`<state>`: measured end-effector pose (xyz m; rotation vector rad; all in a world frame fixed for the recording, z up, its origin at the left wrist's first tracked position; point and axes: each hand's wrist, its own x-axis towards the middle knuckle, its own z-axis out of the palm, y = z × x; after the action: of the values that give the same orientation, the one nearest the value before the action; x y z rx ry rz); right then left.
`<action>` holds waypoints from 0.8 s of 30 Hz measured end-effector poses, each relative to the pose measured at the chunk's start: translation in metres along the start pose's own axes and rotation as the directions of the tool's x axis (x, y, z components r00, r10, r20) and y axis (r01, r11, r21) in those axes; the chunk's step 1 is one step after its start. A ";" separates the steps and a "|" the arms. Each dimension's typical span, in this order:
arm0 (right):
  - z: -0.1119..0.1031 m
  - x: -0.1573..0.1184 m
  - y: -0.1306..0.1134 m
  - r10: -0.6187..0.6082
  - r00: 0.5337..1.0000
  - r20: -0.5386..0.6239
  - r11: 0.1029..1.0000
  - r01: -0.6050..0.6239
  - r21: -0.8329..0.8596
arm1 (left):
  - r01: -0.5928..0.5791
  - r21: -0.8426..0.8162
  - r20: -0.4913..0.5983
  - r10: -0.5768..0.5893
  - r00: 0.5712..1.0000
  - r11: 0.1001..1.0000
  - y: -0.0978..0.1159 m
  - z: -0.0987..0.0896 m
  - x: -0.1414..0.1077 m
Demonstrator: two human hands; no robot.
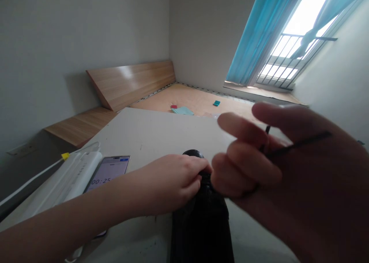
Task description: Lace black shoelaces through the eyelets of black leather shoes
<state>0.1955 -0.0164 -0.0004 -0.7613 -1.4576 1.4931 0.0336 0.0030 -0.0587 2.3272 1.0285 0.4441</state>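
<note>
Cord risk: the thin dark cord (305, 140) could slip free if the right hand (291, 174) loosens its curled fingers.
Black object risk: the dark, partly glossy black object (201, 232) might shift if the left hand (175, 180) pushes unevenly.
Right grip: nearly closed around the cord; blurred.
Left grip: fingertips closed on the object's upper part; exact contact partly hidden.
Black object's place: near edge of the white desk (155, 130), between both forearms.
Cord's far end: cannot tell.

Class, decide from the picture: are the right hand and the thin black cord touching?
Touching. The head view shows the thin black cord emerging from between curled fingers of the right hand.
</note>
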 end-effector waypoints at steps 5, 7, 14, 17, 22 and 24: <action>-0.022 0.030 0.002 0.069 0.972 -0.226 0.933 0.018 0.360 | 0.132 -0.072 -0.144 -0.141 0.979 0.989 0.010 -0.004 0.000; -0.029 0.036 0.007 0.141 0.966 -0.216 0.928 -0.053 0.368 | 0.113 -0.074 -0.193 -0.125 0.973 0.991 0.014 -0.004 -0.003; -0.019 0.032 0.009 0.054 0.983 -0.174 0.936 0.011 0.351 | 0.080 -0.145 -0.028 -0.084 0.996 0.986 0.016 0.004 -0.003; -0.020 0.033 0.011 0.032 0.988 -0.149 0.963 0.010 0.270 | 0.096 -0.269 0.009 -0.097 0.995 0.958 0.015 0.003 0.000; -0.050 0.038 0.014 -0.013 0.999 -0.048 0.978 0.003 -0.206 | 0.117 -0.442 -0.097 -0.177 0.979 0.889 0.012 0.000 0.000; -0.066 0.039 0.011 -0.015 0.999 -0.031 0.890 -0.001 -0.455 | 0.109 -0.564 -0.103 -0.200 0.974 0.818 0.009 -0.001 0.000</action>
<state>0.2362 0.0483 -0.0132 -1.0518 -1.8100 1.1304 0.0382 -0.0016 -0.0531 1.6928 0.9880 0.7603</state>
